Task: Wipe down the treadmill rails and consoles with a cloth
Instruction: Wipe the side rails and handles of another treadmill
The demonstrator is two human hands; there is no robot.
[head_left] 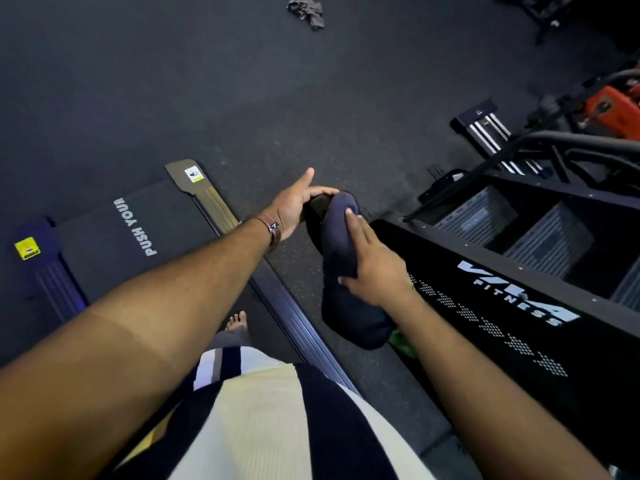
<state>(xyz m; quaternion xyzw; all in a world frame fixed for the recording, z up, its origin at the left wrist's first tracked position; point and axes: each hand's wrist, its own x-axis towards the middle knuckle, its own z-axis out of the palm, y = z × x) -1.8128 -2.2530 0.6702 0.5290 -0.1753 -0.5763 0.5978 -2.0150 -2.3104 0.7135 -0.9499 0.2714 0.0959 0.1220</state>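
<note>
A dark blue cloth (346, 244) is draped over the end of a black treadmill handrail (317, 206), its lower part hanging down in a bunch. My right hand (374, 268) grips the cloth against the rail, fingers over the top and thumb underneath. Just beyond it, my left hand (298, 206) curls its fingers round the bare rail end, thumb sticking up; a watch sits on that wrist. Below lies the treadmill belt (138, 230), printed "PUSH YOUR", with its side strip (214, 202). No console is in view.
A black stair-climber machine (519, 306) marked "FITNESS" stands close on the right. A crumpled grey rag (306, 10) lies on the dark rubber floor (242, 98) far ahead. More gym equipment (609, 105) crowds the upper right. My bare foot (239, 323) stands on the deck.
</note>
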